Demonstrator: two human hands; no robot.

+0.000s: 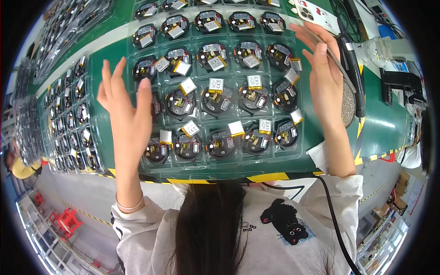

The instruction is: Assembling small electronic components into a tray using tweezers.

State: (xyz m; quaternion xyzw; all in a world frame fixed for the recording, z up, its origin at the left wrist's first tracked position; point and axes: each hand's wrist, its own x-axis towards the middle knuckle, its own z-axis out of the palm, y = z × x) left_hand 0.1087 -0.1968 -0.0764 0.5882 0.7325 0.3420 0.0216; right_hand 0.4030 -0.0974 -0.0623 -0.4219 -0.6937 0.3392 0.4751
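Observation:
My left hand (126, 110) hovers over the left edge of a clear plastic tray (229, 164), fingers spread with nothing in them. At the tray's right side, my right hand (325, 78) is raised with its fingers extended; a slim grey tool like tweezers (344, 72) lies along it between thumb and fingers. In the tray's compartments sit several round black device housings (181, 101) with circuit parts. Small silver battery packs (187, 85) with yellow edges are attached or lie on them. My left hand partly hides a housing (156, 105).
More filled trays (68, 119) stand on the left, with stacked clear trays (68, 27) behind. At the right are a phone with a white case (316, 13), a black tubular tool (355, 78), a dish of granules (348, 105) and a black stand (403, 85). Striped tape (270, 177) marks the near edge.

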